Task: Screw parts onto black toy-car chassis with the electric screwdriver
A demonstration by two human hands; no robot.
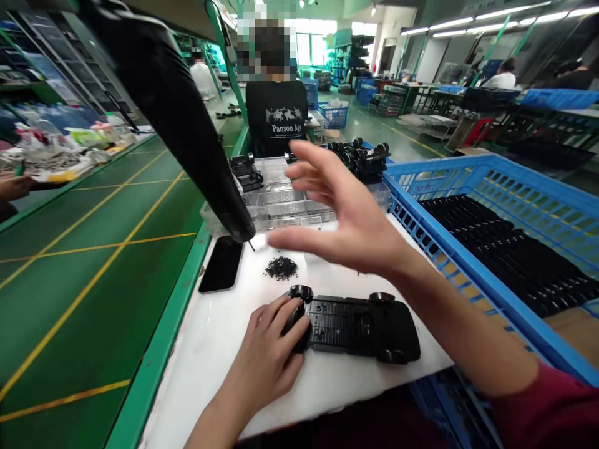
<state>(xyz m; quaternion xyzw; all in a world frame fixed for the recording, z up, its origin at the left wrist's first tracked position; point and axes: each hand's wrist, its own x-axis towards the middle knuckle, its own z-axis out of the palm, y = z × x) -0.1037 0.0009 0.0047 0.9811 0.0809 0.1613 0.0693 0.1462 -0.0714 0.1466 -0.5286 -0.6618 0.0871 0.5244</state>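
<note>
A black toy car (346, 324) lies wheels-up on the white work surface (210, 362). My left hand (276, 343) grips its left end, with the fingers curled over the edge by the wheels. In the air above the car is my right hand (346, 218), empty, its thumb and fingers apart and pointing left. Just left of that hand hangs a black electric screwdriver (206, 149), tilted, its thin bit pointing down; the hand does not touch it. Between car and screwdriver sits a small heap of black screws (281, 268).
A phone (222, 265) lies at the left, beside the green conveyor belt (93, 280). Clear plastic trays (281, 202) with more black car parts stand behind. On the right, a blue crate (472, 268) holds rows of black parts. A person (276, 115) sits ahead, back turned.
</note>
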